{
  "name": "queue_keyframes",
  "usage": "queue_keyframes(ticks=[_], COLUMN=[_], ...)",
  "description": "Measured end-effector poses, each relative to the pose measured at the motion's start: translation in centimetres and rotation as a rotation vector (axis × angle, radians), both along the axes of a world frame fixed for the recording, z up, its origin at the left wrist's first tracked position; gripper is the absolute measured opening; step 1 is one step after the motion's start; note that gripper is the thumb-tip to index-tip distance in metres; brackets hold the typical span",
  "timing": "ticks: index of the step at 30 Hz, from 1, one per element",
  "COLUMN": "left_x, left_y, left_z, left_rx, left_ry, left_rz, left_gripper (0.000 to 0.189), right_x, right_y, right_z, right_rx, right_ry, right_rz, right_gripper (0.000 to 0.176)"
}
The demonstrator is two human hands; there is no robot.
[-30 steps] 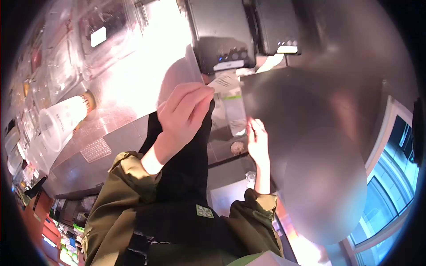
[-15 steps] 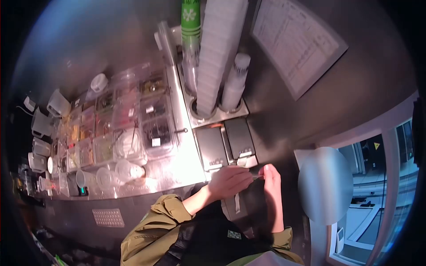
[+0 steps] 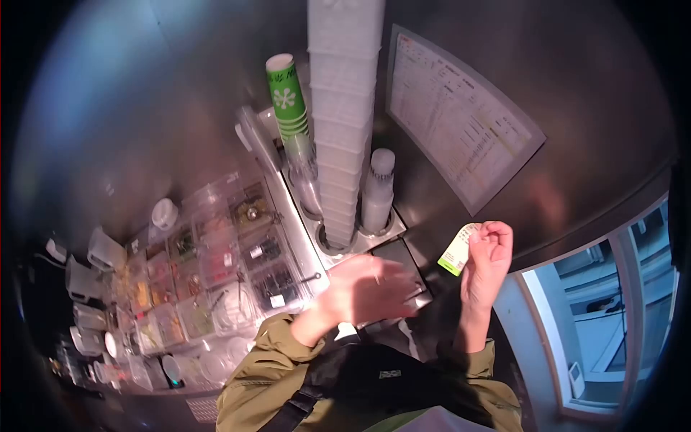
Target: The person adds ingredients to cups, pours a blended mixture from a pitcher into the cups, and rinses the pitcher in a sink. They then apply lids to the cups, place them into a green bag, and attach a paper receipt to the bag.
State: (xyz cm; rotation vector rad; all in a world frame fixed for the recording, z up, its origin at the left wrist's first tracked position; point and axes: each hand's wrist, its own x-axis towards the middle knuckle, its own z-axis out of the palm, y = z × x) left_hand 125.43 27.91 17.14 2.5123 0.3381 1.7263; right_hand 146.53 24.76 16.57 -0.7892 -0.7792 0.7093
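Raised at the right, my right hand (image 3: 489, 259) pinches a printed label (image 3: 456, 250), pale with a green lower edge and a curled top. My left hand (image 3: 367, 291) is stretched out to its left, blurred by motion, and no object shows in its fingers. Beneath and behind it, partly covered, sits a dark box-shaped device (image 3: 403, 265) that looks like a label printer. A paper strip (image 3: 409, 337) hangs below the left hand.
A tall stack of white cups (image 3: 338, 129), green cups (image 3: 289, 93) and another cup stack (image 3: 378, 191) stand in a metal holder (image 3: 392, 230). Lidded ingredient tubs (image 3: 216, 252) fill the counter leftward. A printed sheet (image 3: 461, 119) lies on the steel surface behind; a window (image 3: 597, 324) is at right.
My hands were close together in front of the devices. Now they are apart: my right hand has risen with the label, while my left stays lower, moving. The view has also shifted.
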Motion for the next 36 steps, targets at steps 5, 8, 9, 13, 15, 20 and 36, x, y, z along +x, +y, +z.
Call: queue_keyframes(ticks=[5,8,9,13,15,20,36], left_x=[-7.0,-5.9,-4.6,1.2,2.8,3.0,-7.7], left_y=[18.9,30.4,30.4,28.6,28.4,29.5,35.8], left_z=[13.5,15.0,15.4,14.4,14.1,14.6,35.2], left_rx=[-0.307,-0.53,-0.533,-0.581,-0.605,-0.64,-0.131], left_ry=[-0.663,-0.49,-0.434,-0.25,-0.227,-0.157,-0.771], left_rz=[0.447,0.11,0.076,-0.038,-0.001,0.211,-0.186], left_gripper=[0.044,0.044,0.043,0.039,0.036,0.023,0.02], right_x=[-0.1,-2.3,-3.2,-5.2,-5.6,-5.2,-5.0], right_y=[5.4,13.9,16.7,23.5,24.2,24.8,23.5], right_z=[2.7,6.0,6.1,3.1,2.2,2.5,4.1], right_rx=[-0.083,-0.196,-0.305,-0.173,-0.163,-0.264,-0.349], right_ry=[-0.481,-1.028,-1.179,-1.276,-1.266,-1.374,-1.524], right_rz=[0.044,0.127,0.131,-0.111,-0.146,-0.127,-0.119], right_gripper=[0.035,0.058,0.062,0.069,0.073,0.077,0.076])
